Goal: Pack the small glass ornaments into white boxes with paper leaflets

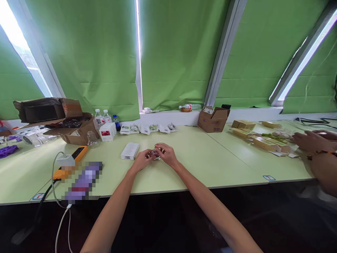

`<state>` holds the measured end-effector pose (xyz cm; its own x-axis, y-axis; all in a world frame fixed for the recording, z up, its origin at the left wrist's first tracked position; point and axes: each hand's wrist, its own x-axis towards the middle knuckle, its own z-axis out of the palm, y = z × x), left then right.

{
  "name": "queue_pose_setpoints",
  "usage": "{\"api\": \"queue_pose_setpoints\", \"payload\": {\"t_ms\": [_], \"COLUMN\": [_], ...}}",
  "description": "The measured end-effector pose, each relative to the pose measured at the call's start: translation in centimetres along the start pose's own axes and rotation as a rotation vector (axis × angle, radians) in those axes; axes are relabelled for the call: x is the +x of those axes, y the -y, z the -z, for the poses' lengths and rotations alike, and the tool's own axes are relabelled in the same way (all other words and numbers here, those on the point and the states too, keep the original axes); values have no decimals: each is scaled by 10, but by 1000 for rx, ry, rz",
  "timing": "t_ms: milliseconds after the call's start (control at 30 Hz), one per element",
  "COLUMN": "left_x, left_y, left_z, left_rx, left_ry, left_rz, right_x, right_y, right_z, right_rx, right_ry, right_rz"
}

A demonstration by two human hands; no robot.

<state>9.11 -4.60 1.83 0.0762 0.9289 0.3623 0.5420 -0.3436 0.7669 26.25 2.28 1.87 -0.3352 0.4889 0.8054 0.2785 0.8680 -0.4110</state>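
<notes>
Over the table's front middle, my left hand (143, 160) is closed around a small clear, shiny ornament (157, 157). My right hand (166, 154) pinches its top, where a gold-coloured bit shows. The fingers cover most of it. Just left of my hands lies a closed white box (130, 151) with a barcode on its side. Behind them stands a row of white cartons, with a round clear ornament (153, 127) by the middle one and others alike at a left carton (125, 129) and a right one.
Leftward are a phone (83, 181) on a cable, an orange power strip (79, 154), white boxes (107, 131), bottles (116, 123) and open cardboard boxes (76, 131). A brown carton (213, 119) stands back right. At far right, another person's hands (316, 141) work beside yellowish boxes (271, 143).
</notes>
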Motion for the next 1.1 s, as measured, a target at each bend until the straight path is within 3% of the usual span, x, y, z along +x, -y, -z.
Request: {"api": "queue_pose_setpoints", "payload": {"t_ms": [233,667,1100], "left_x": [1,1,1], "left_y": [3,6,5], "left_z": [0,-1,0], "left_rx": [-4,-7,25], "left_ry": [7,4,-6], "left_rz": [-13,-18,-7], "right_x": [7,11,14], "right_y": [-2,4,3], "right_z": [-3,-3,-6], "right_rx": [68,-63,-32], "right_ry": [-2,-13,-38], "right_rz": [-32,-9,1]}}
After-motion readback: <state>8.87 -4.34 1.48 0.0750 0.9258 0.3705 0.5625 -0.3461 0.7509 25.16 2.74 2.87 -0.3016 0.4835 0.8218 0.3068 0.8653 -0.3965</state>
